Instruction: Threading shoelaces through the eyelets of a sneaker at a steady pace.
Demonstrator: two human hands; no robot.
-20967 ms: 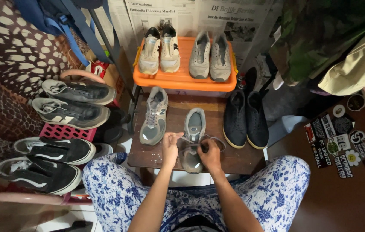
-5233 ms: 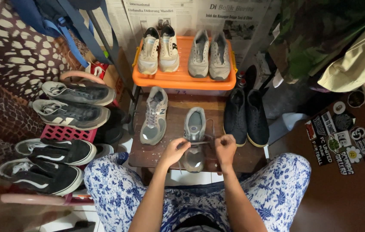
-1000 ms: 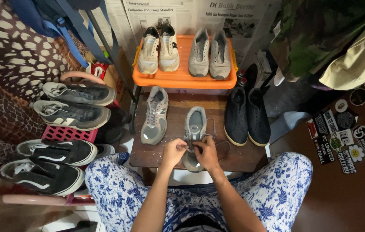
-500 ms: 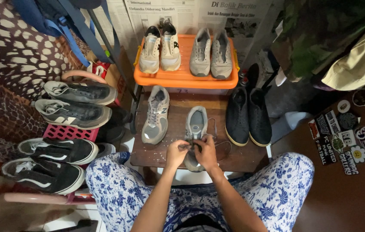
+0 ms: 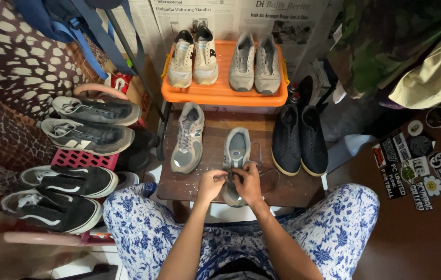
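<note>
Both hands pinch laces over grey shoe (image 5: 236, 155) on surface (image 5: 210, 145): left hand (image 5: 211, 184), right hand (image 5: 248, 182). Laces (image 5: 262, 168) thin, limp, likely slippery; shoe light, soft; best gripped near eyelets.

Both hands (image 5: 231, 182) pinch laces on grey sneaker (image 5: 236, 153), wooden stool (image 5: 293, 185).

Home corner, shoes (image 5: 92, 111) along wall
</note>
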